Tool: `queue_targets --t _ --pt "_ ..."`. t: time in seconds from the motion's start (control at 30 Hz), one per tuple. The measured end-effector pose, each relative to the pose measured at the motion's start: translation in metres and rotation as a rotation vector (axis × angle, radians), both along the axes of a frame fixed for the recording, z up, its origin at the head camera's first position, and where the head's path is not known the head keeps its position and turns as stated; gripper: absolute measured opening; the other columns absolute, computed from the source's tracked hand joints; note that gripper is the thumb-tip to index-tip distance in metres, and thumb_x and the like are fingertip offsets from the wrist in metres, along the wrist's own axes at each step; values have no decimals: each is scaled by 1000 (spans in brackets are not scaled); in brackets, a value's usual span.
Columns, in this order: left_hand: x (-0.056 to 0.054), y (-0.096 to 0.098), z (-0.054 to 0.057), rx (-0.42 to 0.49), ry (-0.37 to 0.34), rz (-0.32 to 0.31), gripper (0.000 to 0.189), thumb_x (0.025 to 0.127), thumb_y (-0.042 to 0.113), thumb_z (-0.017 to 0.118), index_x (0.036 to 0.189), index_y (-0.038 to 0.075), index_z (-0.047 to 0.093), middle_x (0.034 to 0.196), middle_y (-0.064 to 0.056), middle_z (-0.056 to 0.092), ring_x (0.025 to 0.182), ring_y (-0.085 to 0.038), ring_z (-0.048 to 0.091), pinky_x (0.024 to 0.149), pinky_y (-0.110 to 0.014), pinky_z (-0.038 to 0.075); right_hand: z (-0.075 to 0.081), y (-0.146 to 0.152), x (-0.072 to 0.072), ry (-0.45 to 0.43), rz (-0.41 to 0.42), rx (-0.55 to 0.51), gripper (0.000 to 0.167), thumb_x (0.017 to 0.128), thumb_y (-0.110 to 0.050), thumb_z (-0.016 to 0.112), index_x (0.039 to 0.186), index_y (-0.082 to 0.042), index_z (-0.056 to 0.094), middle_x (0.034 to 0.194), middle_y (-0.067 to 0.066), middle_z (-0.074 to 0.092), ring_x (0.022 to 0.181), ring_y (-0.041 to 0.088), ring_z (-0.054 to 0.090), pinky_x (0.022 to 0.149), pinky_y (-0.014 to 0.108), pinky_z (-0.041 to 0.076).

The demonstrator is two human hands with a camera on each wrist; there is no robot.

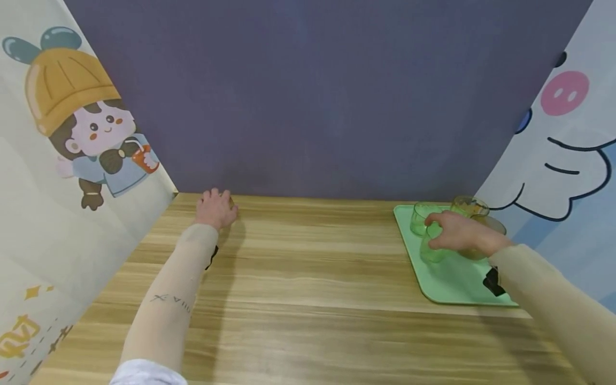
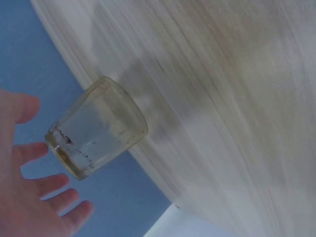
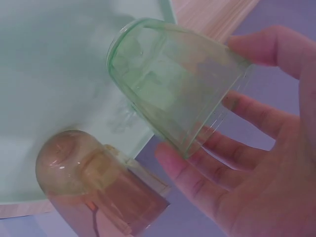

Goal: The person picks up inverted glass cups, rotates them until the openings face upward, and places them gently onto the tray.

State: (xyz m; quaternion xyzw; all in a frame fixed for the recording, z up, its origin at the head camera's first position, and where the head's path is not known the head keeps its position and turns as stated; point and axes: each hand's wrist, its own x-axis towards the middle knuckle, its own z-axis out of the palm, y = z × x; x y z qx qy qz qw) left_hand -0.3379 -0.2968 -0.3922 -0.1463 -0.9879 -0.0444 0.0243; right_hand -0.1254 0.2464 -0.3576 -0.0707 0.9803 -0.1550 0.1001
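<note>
My left hand [image 1: 216, 208] reaches to the table's back left edge, fingers spread and loosely bent. In the left wrist view, a pale amber glass [image 2: 98, 128] stands on the wood just beyond those fingers; its narrower, thick end faces the hand. One fingertip is very close to that end; contact cannot be told. At the right, my right hand [image 1: 454, 232] holds a clear green glass [image 3: 173, 89] near its rim between thumb and fingers, over the green tray [image 1: 462, 291]. Beside it in the right wrist view is a brownish glass [image 3: 94, 177], partly cut off.
Another green glass [image 1: 420, 218] stands at the tray's back left corner, and an amber glass [image 1: 469, 205] at its back. A dark purple panel [image 1: 308, 107] closes the back. Printed side walls [image 1: 584, 176] flank the wooden table [image 1: 313, 278].
</note>
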Motion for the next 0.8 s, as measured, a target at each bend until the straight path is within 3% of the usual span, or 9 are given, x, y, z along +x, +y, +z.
queue_targets --t 0.8 --pt "-7 0 -4 59 -54 9 58 106 28 44 153 -3 31 151 -38 26 136 -57 26 107 -68 34 -12 6 -4 -24 -26 41 61 87 -26 73 136 6 54 134 29 56 121 48 53 87 57 49"
